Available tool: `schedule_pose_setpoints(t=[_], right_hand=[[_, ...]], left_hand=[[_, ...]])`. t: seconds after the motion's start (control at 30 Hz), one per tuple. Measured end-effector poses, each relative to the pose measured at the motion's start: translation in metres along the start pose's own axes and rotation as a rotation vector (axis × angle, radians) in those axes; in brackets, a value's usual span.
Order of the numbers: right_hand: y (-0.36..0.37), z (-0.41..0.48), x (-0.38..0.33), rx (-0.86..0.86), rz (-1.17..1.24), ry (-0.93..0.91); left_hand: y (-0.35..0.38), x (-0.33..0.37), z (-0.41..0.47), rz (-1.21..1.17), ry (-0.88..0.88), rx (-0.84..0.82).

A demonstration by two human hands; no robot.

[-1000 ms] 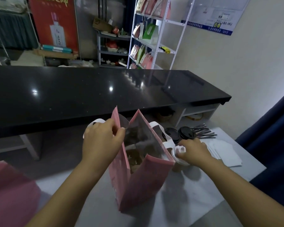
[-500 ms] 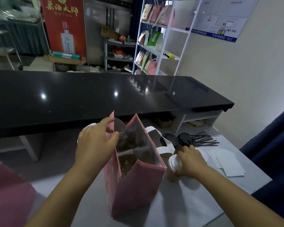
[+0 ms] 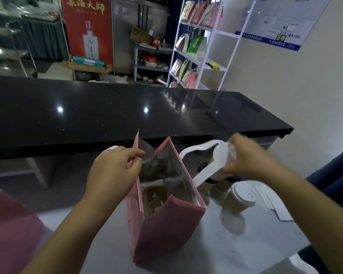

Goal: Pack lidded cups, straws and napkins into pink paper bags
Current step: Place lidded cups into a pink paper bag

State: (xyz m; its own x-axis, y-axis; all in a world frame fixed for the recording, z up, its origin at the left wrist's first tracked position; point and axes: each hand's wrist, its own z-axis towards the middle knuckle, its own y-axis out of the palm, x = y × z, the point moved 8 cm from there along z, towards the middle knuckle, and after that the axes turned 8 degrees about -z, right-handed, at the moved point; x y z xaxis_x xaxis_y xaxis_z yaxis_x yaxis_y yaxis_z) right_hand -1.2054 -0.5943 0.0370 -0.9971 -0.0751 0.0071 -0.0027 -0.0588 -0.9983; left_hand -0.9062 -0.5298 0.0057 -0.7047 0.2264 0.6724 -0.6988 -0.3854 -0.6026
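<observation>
The bag (image 3: 166, 224) stands open in the middle of the counter (image 3: 236, 254), its mouth facing up at me. My left hand (image 3: 113, 173) pinches the top edge of its left wall between thumb and fingers. Its white handle (image 3: 204, 175) loops out to the right. Just past that loop, my right hand (image 3: 246, 157) is curled round a white-lidded cup (image 3: 223, 155), held in the air and tipped, though motion blur hides how far. Below it a second cup (image 3: 240, 198) stands on the counter just beside the bag. Dark-lidded cups (image 3: 203, 168) sit behind the handle. Napkins (image 3: 273, 202) lie further right. Another bag (image 3: 8, 230) shows at the lower left edge.
</observation>
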Motion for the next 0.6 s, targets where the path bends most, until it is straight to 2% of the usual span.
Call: schedule_pose_setpoints(t=[0.13,0.2,0.27,0.33,0.47,0.6], right_hand=[[-0.085,0.007,-0.044,0.327,-0.182,-0.121],[-0.114,-0.002,-0.077,0.443,-0.067,-0.247],[-0.121,-0.007,-0.108,0.364,0.135,-0.345],[-0.103,-0.007,-0.141,0.169,0.161,-0.436],[-0.018,-0.007,-0.185,-0.189,-0.176,-0.595],[0.062,-0.004,-0.203,-0.285,-0.430,-0.693]], left_hand=[[-0.002,-0.004,0.001,0.021,-0.008,-0.028],[-0.004,-0.008,0.001,0.031,-0.020,-0.034],[-0.007,-0.012,0.001,0.028,-0.033,-0.031],[-0.009,-0.015,0.000,0.030,-0.037,-0.040],[-0.014,-0.020,-0.003,0.029,-0.043,-0.043],[-0.017,-0.024,-0.005,0.005,-0.048,-0.057]])
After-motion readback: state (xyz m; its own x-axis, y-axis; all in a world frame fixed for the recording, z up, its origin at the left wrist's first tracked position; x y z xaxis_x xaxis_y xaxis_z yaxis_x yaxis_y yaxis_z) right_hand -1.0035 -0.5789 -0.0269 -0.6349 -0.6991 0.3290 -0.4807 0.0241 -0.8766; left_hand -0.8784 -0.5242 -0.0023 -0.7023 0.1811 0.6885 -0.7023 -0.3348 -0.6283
